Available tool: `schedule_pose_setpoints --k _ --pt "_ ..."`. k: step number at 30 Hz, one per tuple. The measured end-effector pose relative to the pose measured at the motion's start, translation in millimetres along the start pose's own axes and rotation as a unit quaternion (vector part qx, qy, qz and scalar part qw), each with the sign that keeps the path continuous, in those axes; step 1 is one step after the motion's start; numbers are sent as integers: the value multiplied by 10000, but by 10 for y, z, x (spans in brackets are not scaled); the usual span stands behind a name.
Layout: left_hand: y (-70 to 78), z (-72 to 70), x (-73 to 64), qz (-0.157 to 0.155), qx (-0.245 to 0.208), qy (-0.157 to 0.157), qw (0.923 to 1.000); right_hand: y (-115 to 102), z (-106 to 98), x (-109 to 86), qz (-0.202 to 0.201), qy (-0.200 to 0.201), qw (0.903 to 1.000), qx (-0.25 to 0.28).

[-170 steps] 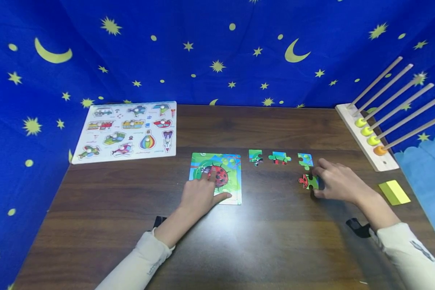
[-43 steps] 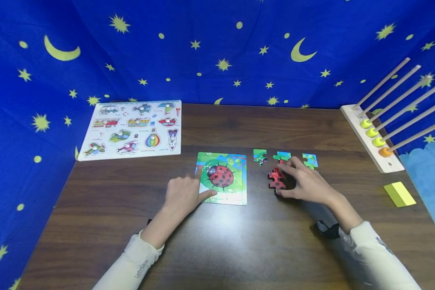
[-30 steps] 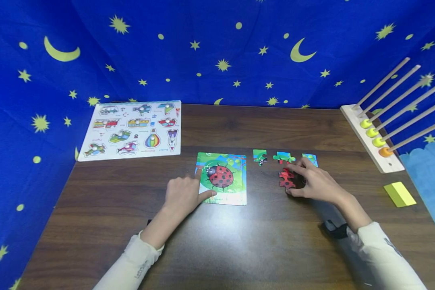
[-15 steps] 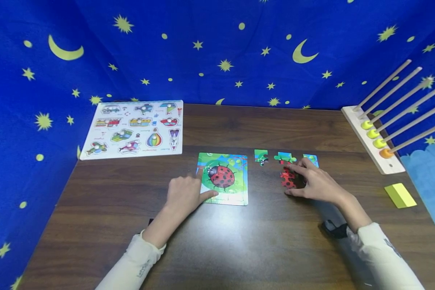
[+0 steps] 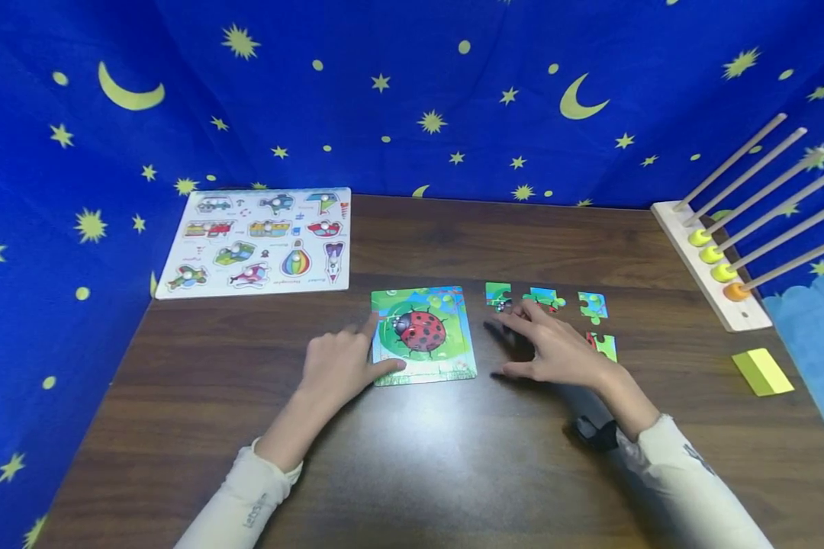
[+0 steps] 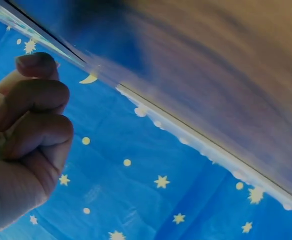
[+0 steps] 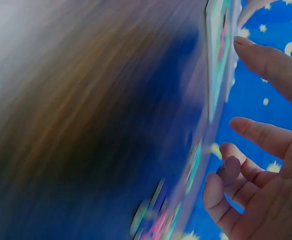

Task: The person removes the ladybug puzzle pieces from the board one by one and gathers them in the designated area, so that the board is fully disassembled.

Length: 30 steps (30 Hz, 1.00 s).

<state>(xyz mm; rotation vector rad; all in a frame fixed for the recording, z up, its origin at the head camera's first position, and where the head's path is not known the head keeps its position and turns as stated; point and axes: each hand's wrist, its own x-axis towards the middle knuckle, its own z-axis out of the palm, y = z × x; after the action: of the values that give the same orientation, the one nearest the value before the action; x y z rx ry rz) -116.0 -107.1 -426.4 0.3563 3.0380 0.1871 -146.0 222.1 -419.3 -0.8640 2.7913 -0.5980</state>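
My left hand (image 5: 339,362) rests at the left side of the square ladybug puzzle board (image 5: 458,335). Its straight thumb lies over the board's lower left part, and the index finger lies along the left edge. The remaining fingers curl with nothing in them in the left wrist view. Just right of the board, my right hand (image 5: 556,347) hovers over the table, thumb and fingers spread apart with no piece between them. Near and behind it are loose jigsaw pieces: a green one (image 5: 498,292), a blue-green one (image 5: 544,296), a corner one (image 5: 593,305) and a red-and-green one (image 5: 604,347).
A white peg puzzle board (image 5: 261,244) with vehicle shapes lies at the back left. A wooden rod rack (image 5: 717,267) with yellow and orange beads stands at the right edge, with a yellow block (image 5: 762,372) in front. A blue starry cloth (image 5: 412,84) hangs behind the brown table (image 5: 412,473).
My right hand has moved left toward the ladybug board, and the red spotted piece it held no longer shows. The board has turned slightly counterclockwise. The red-and-green piece is now uncovered.
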Motion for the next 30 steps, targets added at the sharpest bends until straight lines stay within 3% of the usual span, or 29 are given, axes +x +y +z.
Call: schedule_pose_setpoints --k 11,21,30 --pt "-149 22 -30 34 69 -293 9995 -473 163 480 -864 -150 9961 -38" --pt "-140 14 -9 56 108 -362 9993 -748 359 869 -798 -270 9963 -184" --pt "-148 12 -17 42 152 -349 9993 -849 455 965 -742 -401 9962 -213"
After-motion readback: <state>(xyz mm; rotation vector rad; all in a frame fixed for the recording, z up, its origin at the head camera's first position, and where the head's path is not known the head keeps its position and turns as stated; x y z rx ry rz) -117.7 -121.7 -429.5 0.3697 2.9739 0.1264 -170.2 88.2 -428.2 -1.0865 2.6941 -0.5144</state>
